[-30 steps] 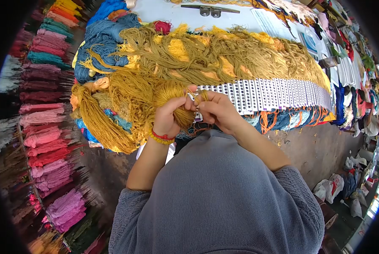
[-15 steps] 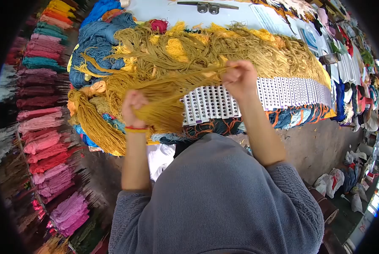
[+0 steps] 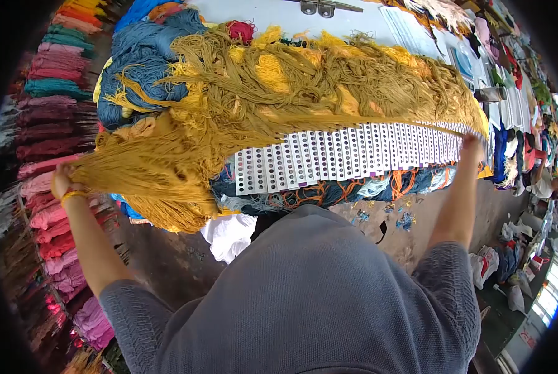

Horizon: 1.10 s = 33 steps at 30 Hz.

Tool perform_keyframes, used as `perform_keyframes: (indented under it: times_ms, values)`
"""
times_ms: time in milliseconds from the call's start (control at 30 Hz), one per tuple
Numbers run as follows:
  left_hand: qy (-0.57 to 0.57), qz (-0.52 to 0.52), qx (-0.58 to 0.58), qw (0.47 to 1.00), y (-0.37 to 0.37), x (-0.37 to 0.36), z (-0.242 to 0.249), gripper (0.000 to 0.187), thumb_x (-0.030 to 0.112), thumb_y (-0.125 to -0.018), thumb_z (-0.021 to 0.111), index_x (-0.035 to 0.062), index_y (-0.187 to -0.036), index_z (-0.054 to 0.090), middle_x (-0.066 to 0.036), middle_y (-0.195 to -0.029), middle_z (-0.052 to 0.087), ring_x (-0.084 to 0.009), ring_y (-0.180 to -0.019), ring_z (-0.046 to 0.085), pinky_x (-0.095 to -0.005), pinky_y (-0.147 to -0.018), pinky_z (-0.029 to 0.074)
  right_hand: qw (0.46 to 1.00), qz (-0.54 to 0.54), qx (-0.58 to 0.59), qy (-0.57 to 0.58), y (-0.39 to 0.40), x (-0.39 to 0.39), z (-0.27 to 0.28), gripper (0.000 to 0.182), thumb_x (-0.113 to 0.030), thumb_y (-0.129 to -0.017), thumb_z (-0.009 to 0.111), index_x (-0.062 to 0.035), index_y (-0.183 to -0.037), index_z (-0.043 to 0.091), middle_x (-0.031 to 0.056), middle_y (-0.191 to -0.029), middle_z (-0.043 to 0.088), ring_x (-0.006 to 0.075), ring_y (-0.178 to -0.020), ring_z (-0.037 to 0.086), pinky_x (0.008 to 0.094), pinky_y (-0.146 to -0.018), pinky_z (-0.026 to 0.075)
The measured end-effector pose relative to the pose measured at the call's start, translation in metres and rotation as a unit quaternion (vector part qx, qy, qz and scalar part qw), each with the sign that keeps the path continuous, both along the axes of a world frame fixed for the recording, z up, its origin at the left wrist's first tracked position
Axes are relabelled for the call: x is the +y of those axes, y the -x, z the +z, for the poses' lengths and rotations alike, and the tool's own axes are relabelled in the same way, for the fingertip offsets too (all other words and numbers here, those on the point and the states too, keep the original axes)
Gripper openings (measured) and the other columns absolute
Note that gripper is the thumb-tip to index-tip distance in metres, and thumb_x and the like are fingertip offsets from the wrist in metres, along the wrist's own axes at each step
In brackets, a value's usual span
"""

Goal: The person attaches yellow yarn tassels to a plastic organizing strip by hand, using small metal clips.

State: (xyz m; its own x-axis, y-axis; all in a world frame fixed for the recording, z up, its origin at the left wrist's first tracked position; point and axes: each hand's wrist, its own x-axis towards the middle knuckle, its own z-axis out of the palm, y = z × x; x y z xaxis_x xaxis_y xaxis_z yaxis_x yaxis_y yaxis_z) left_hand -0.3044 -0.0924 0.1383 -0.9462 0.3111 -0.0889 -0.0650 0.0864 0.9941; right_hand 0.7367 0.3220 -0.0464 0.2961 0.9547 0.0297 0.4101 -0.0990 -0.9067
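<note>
My left hand point(image 3: 62, 181) is stretched far out to the left, its fingers closed on a fanned bunch of mustard yarn point(image 3: 138, 163). Away to the right, my right hand point(image 3: 471, 149) is closed on the thin far end of long mustard strands. These strands run taut across the table, just above a row of white cards with dark holes point(image 3: 316, 153). Behind them lies a thick heap of olive and mustard yarn point(image 3: 329, 81). The fingertips of both hands are small and partly blurred.
Blue yarn point(image 3: 145, 62) is piled at the table's left end. Pink and red hanks point(image 3: 51, 212) hang along the left side. Dark blue and orange yarn point(image 3: 329, 192) lies along the near edge. Plastic bags point(image 3: 484, 265) sit on the floor at right.
My hands have moved wide apart, the left outward to the left and the right outward to the right. The mustard strands between them are now drawn out long over the cards.
</note>
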Motion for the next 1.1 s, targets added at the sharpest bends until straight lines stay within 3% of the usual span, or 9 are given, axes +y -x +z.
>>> perform_keyframes:
  times_ms: [100, 233, 267, 300, 367, 400, 500, 933, 1100]
  values:
    - [0.042, -0.041, -0.035, 0.998, 0.055, -0.002, 0.026, 0.025, 0.029, -0.083, 0.050, 0.0040, -0.088, 0.052, -0.004, -0.077, 0.052, -0.0163, -0.070, 0.049, -0.0306, -0.063, 0.045, 0.906, -0.324, 0.159, -0.222, 0.031, -0.033, 0.166, 0.013, -0.008, -0.071, 0.047, 0.0000, -0.062, 0.053, 0.0079, -0.060, 0.054, 0.0169, -0.052, 0.051, 0.0261, -0.050, 0.042]
    - [-0.002, -0.199, -0.034, 0.979, -0.158, 0.092, 0.015, 0.022, 0.023, -0.077, 0.058, 0.0052, -0.089, 0.055, -0.005, -0.081, 0.057, -0.0160, -0.070, 0.054, -0.0282, -0.066, 0.045, 0.958, -0.086, -0.142, -0.236, 0.103, -0.043, 0.147, 0.021, -0.021, -0.082, 0.048, -0.0030, -0.075, 0.057, 0.0052, -0.073, 0.057, 0.0115, -0.065, 0.052, 0.0251, -0.058, 0.042]
    - [0.009, -0.269, -0.072, 0.960, -0.224, 0.112, 0.006, 0.014, 0.019, -0.077, 0.058, 0.0061, -0.082, 0.054, -0.004, -0.074, 0.056, -0.0149, -0.065, 0.054, -0.0261, -0.062, 0.045, 0.991, -0.010, 0.007, -0.135, 0.163, -0.058, 0.137, 0.022, -0.022, -0.084, 0.045, -0.0033, -0.081, 0.056, 0.0052, -0.075, 0.057, 0.0121, -0.063, 0.052, 0.0265, -0.059, 0.043]
    - [-0.028, -0.300, -0.238, 0.923, -0.276, 0.124, -0.012, 0.012, 0.017, -0.078, 0.058, 0.0061, -0.081, 0.054, -0.004, -0.070, 0.055, -0.0139, -0.063, 0.053, -0.0248, -0.059, 0.045, 0.923, 0.208, -0.274, -0.171, 0.173, -0.060, 0.091, 0.020, -0.019, -0.085, 0.044, -0.0038, -0.084, 0.056, 0.0056, -0.076, 0.056, 0.0136, -0.063, 0.052, 0.0274, -0.060, 0.043]
    - [-0.037, -0.307, -0.439, 0.844, -0.350, 0.138, -0.068, 0.014, 0.021, -0.079, 0.058, 0.0073, -0.080, 0.055, -0.001, -0.066, 0.054, -0.0131, -0.061, 0.053, -0.0243, -0.056, 0.044, 0.930, 0.260, -0.252, -0.059, 0.262, -0.108, 0.018, 0.018, -0.020, -0.083, 0.046, -0.0051, -0.087, 0.056, 0.0057, -0.074, 0.055, 0.0123, -0.059, 0.052, 0.0260, -0.056, 0.043]
    - [0.019, -0.346, -0.454, 0.821, -0.379, 0.141, -0.088, 0.015, 0.022, -0.078, 0.059, 0.0084, -0.075, 0.055, -0.001, -0.064, 0.052, -0.0125, -0.058, 0.051, -0.0237, -0.053, 0.043, 0.954, 0.253, 0.074, 0.142, 0.328, -0.140, 0.046, 0.017, -0.019, -0.082, 0.049, -0.0044, -0.088, 0.056, 0.0052, -0.069, 0.054, 0.0111, -0.056, 0.051, 0.0247, -0.052, 0.043]
    - [0.119, -0.403, -0.509, 0.752, -0.435, 0.141, -0.163, 0.027, 0.028, -0.079, 0.059, 0.0077, -0.064, 0.050, -0.002, -0.057, 0.048, -0.0113, -0.052, 0.046, -0.0232, -0.049, 0.038, 0.928, 0.357, -0.046, 0.098, 0.397, -0.186, 0.000, 0.016, -0.017, -0.080, 0.051, -0.0019, -0.084, 0.056, 0.0122, -0.074, 0.058, 0.0242, -0.061, 0.057, 0.0325, -0.056, 0.045]
    - [0.383, -0.578, -0.041, 0.719, -0.477, 0.172, -0.191, 0.031, 0.029, -0.079, 0.049, 0.0027, -0.062, 0.053, -0.005, -0.056, 0.051, -0.0147, -0.047, 0.048, -0.0288, -0.047, 0.037, 0.841, 0.492, -0.227, 0.015, 0.429, -0.190, 0.000, 0.013, -0.014, -0.078, 0.050, -0.0035, -0.085, 0.055, 0.0164, -0.079, 0.057, 0.0342, -0.073, 0.055, 0.0400, -0.062, 0.045]
    - [0.318, -0.534, -0.101, 0.777, -0.478, 0.170, -0.177, 0.030, 0.028, -0.078, 0.049, 0.0031, -0.063, 0.054, -0.005, -0.059, 0.054, -0.0145, -0.052, 0.050, -0.0283, -0.049, 0.038, 0.777, 0.529, -0.340, 0.029, 0.432, -0.190, 0.015, 0.011, -0.011, -0.076, 0.048, -0.0039, -0.085, 0.047, 0.0148, -0.076, 0.058, 0.0320, -0.067, 0.058, 0.0400, -0.057, 0.047]
